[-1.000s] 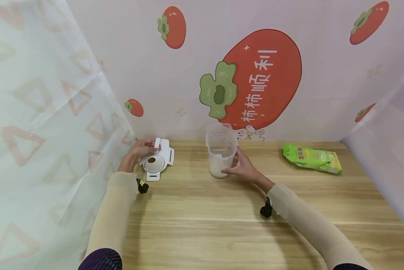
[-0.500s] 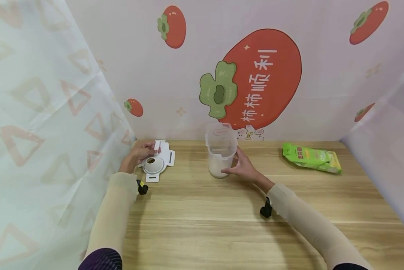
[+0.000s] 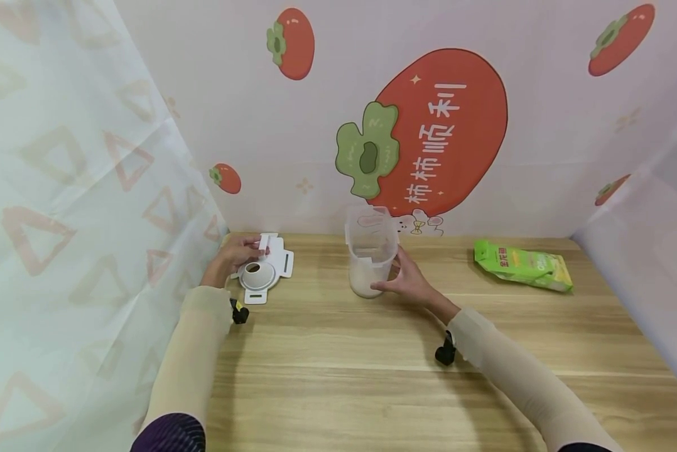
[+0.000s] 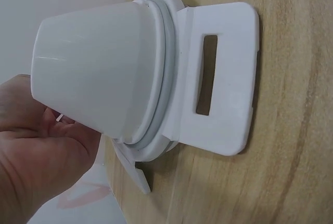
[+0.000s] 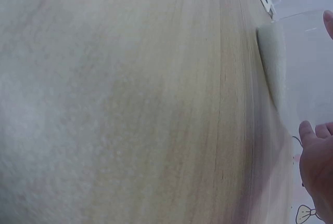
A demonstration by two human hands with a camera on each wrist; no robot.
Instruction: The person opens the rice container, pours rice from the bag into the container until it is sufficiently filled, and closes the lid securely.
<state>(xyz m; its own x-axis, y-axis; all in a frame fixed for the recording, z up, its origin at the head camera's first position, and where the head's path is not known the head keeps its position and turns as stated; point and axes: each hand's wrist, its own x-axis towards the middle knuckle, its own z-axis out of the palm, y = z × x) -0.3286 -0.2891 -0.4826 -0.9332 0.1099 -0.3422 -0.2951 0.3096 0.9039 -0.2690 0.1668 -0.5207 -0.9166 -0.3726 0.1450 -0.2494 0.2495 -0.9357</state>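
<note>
In the head view, a white plastic lid [image 3: 270, 256] with a cone-shaped spout [image 3: 257, 274] and slotted side flaps lies at the back left of the table. My left hand [image 3: 237, 253] pinches an upright white piece on its top. The left wrist view shows the spout [image 4: 99, 68] close up and a slotted flap [image 4: 234, 78], with part of the left hand [image 4: 47, 156] hidden behind the spout. A tall clear container [image 3: 372, 248] stands upright, whitish contents low inside it. My right hand [image 3: 409, 278] grips its right side, thumb in front; fingers are partly hidden behind it.
A green packet [image 3: 522, 267] lies on the wooden table [image 3: 338, 376] at the back right. Printed sheets form a back wall [image 3: 248, 113] right behind the container and a left wall [image 3: 73, 251] close beside the left arm.
The lid has turned slightly under my left hand, its front flap moving a little to the left. The right hand and container stay in place.
</note>
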